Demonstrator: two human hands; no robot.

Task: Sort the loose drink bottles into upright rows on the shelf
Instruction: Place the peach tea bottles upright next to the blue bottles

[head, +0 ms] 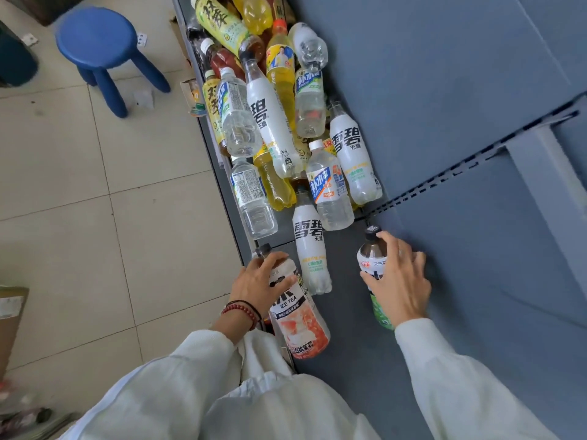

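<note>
My left hand (259, 282): grasping black-capped ice tea bottle (298, 325), white-and-pink label, at front edge of grey metal shelf (349, 360). My right hand (398, 281): grasping dark-capped bottle (371, 252), white-and-green label, nearer back panel (476, 90). Loose plastic bottle heap (270, 122) beyond.

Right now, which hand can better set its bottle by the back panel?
Right: the right hand grips the green-labelled bottle beside the back panel; the left hand grips the ICE TEA bottle at the shelf front.
</note>
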